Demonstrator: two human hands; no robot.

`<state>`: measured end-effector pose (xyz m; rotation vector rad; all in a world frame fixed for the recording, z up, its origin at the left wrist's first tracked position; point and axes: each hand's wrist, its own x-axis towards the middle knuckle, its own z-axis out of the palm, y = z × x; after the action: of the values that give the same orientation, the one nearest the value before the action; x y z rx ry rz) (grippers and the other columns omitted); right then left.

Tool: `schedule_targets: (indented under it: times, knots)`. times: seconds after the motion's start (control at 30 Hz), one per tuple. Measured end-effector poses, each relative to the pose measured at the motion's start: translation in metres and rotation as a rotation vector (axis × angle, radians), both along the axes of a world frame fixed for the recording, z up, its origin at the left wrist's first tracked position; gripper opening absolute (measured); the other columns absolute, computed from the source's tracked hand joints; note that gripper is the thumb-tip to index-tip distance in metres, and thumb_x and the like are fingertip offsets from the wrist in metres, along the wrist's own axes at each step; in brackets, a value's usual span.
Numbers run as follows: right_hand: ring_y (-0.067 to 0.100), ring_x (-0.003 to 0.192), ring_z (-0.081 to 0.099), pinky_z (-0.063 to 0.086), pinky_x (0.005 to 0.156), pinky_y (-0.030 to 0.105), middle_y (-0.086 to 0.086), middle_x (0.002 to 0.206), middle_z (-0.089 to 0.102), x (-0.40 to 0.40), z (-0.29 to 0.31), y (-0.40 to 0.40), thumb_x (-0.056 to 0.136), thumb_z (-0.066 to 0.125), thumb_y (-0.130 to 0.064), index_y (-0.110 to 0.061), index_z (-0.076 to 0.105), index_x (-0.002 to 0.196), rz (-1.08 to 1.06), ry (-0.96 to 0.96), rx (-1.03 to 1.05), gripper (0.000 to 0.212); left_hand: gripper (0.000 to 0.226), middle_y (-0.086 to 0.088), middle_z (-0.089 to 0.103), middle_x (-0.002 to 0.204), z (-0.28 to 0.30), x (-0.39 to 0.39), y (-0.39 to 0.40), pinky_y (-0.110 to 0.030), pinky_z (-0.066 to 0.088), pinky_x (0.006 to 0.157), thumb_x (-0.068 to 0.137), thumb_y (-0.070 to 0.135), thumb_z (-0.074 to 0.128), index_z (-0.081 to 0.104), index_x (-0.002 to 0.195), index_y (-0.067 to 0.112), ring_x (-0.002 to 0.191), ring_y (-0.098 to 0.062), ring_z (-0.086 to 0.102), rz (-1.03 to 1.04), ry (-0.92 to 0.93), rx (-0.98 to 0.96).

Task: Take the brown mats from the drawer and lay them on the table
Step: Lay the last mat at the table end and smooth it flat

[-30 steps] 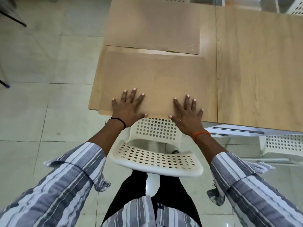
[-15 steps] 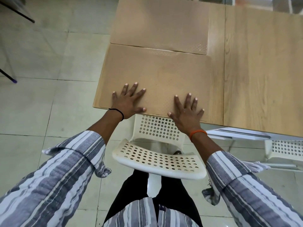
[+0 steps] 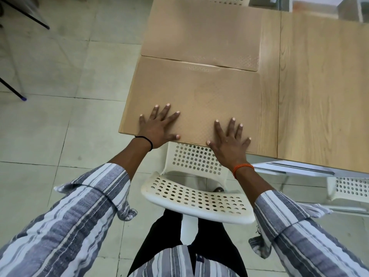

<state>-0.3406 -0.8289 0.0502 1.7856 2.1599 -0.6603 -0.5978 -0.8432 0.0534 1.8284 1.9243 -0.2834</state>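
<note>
Two brown mats lie flat on the wooden table (image 3: 319, 92). The near mat (image 3: 199, 96) reaches to the table's front edge, and the far mat (image 3: 201, 33) lies just beyond it, the two touching or slightly overlapping at their shared edge. My left hand (image 3: 157, 126) presses flat on the near mat's front left part with fingers spread. My right hand (image 3: 229, 138) presses flat on its front right part, fingers straight. No drawer is clearly in view.
A white perforated chair (image 3: 195, 196) stands pushed under the table's front edge between my arms. A second white chair (image 3: 347, 186) is at the right, a third at the table's far end (image 3: 215, 0). Tiled floor (image 3: 60, 96) lies to the left, with dark thin legs (image 3: 12, 88).
The near mat has slid away from me: its front edge overhung the table before and now sits at the table edge. Both hands moved forward with it.
</note>
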Motion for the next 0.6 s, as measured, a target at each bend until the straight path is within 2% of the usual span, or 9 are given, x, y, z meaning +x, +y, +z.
schedule_targets:
  times: [0.3, 0.4, 0.47, 0.53, 0.6]
  knots:
    - [0.038, 0.149, -0.019, 0.003, 0.114, 0.071, 0.008, 0.162, -0.026, -0.003, 0.003, -0.001, 0.097, 0.037, -0.062, -0.041, -0.007, 0.155, -0.015, 0.013, -0.007, 0.076, 0.085, 0.013, -0.013, 0.162, -0.001, -0.002, 0.000, -0.066, 0.009, 0.112, 0.083, 0.072, 0.047, -0.001, 0.150, 0.051, 0.150, -0.024, -0.011, -0.001, -0.002, 0.013]
    - [0.038, 0.150, -0.016, 0.006, 0.114, 0.071, 0.008, 0.163, -0.023, -0.005, 0.008, 0.000, 0.096, 0.040, -0.061, -0.040, -0.003, 0.156, -0.020, 0.016, -0.014, 0.076, 0.084, 0.012, -0.009, 0.163, 0.001, -0.003, 0.000, -0.064, 0.013, 0.112, 0.083, 0.072, 0.047, 0.002, 0.150, 0.050, 0.151, -0.025, -0.005, -0.011, 0.016, 0.026]
    - [0.038, 0.152, -0.008, 0.010, 0.113, 0.071, 0.009, 0.165, -0.013, -0.007, 0.013, 0.003, 0.095, 0.044, -0.061, -0.039, 0.006, 0.156, -0.037, 0.004, -0.007, 0.075, 0.078, 0.008, 0.004, 0.164, 0.006, -0.002, 0.003, -0.059, 0.023, 0.111, 0.084, 0.070, 0.046, 0.015, 0.151, 0.045, 0.149, -0.027, 0.009, -0.024, 0.051, 0.077]
    - [0.036, 0.150, 0.007, 0.013, 0.112, 0.071, 0.012, 0.163, 0.008, -0.010, 0.021, 0.008, 0.095, 0.044, -0.060, -0.035, 0.024, 0.152, -0.030, -0.029, 0.068, 0.066, 0.065, 0.003, 0.025, 0.158, 0.012, 0.000, 0.013, -0.052, 0.031, 0.108, 0.088, 0.065, 0.046, 0.035, 0.146, 0.037, 0.141, -0.028, 0.029, -0.005, 0.054, 0.165]
    - [0.032, 0.145, 0.020, 0.016, 0.113, 0.070, 0.012, 0.154, 0.029, -0.016, 0.027, 0.019, 0.096, 0.044, -0.055, -0.027, 0.045, 0.140, -0.014, -0.018, 0.181, 0.052, 0.054, -0.001, 0.040, 0.148, 0.017, 0.000, 0.031, -0.046, 0.038, 0.104, 0.092, 0.055, 0.048, 0.049, 0.137, 0.026, 0.130, -0.026, 0.042, 0.042, -0.039, 0.242]
